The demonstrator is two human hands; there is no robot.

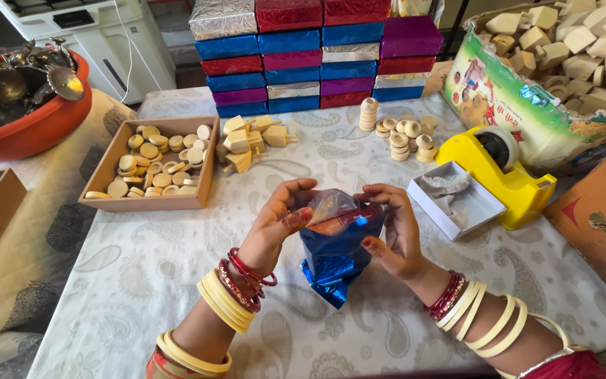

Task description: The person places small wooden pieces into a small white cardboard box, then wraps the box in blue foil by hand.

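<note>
Blue foil, shiny and crinkled, wrapped around a small box [338, 245] held above the middle of the surface [142, 281] — top end of the wrap gathered and partly open, a silvery inner face and a reddish patch showing, loose foil trailing down to a ragged point below. Left hand [271, 224] closed on the wrap's upper left edge, thumb and fingers [303, 214] pinching the foil. Right hand [394, 235] curled around the right side, fingers pressed to the top fold, thumb lower on the blue face. Bangles in cream and red on both wrists.

Open patterned cloth directly under and in front of the hands, free room to the near left as well. Further left, a wooden tray of pale round discs [152, 165], with a heap of wooden blocks [250, 140] just beside it. To the right, a small open white box [454, 200] near the right hand, touching a yellow tape dispenser [503, 172]. Behind, stacks of wooden rings [405, 133] and a wall of foil-wrapped boxes [313, 52] in blue, red, purple and silver along the far edge. Red basin of metal pieces [26, 98] at far left — well apart.
</note>
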